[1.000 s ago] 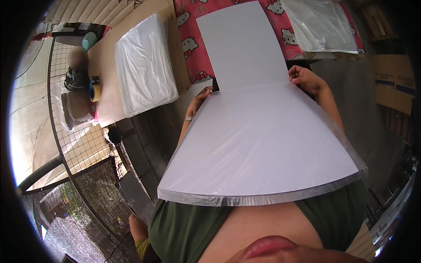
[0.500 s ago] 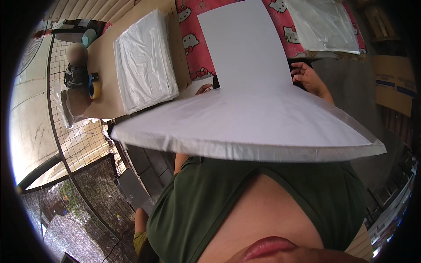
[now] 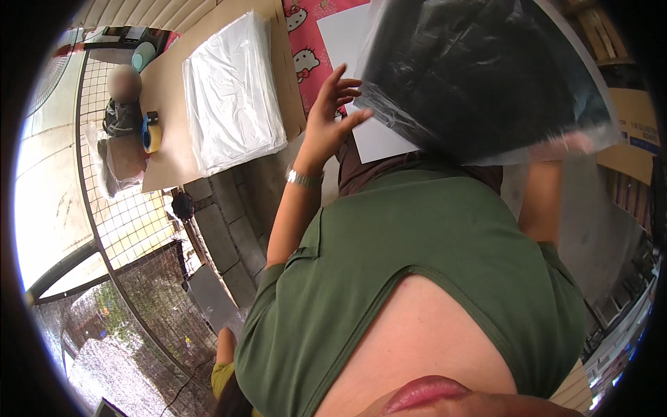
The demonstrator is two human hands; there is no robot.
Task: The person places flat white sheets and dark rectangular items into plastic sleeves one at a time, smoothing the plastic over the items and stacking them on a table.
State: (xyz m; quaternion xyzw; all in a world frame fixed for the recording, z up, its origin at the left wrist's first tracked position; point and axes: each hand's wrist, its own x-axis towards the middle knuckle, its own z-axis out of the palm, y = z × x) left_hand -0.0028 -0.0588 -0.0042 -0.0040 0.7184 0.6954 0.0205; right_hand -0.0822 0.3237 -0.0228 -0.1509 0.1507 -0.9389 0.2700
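A dark flat item in a clear plastic bag (image 3: 479,69) is raised at the upper right, above a white sheet (image 3: 344,42) that lies on the table. My left hand (image 3: 330,115), with a metal bracelet on the wrist, hovers at the bag's left edge with its fingers spread and holds nothing. My right hand (image 3: 577,142) shows only dimly through the plastic at the bag's lower right corner, and it holds the bag up there. My right forearm (image 3: 542,201) rises to it past my green shirt.
A stack of clear plastic bags (image 3: 233,90) lies on a brown board (image 3: 170,83) at the left, beside a yellow tape roll (image 3: 151,133). A pink cartoon-print cloth (image 3: 302,55) covers the table. A wire mesh fence (image 3: 125,215) stands at the left, and a cardboard box (image 3: 636,132) at the right.
The wide white panel that both hands held has tipped up, and a dark plastic-wrapped face now shows. My left hand has come off it and spread open.
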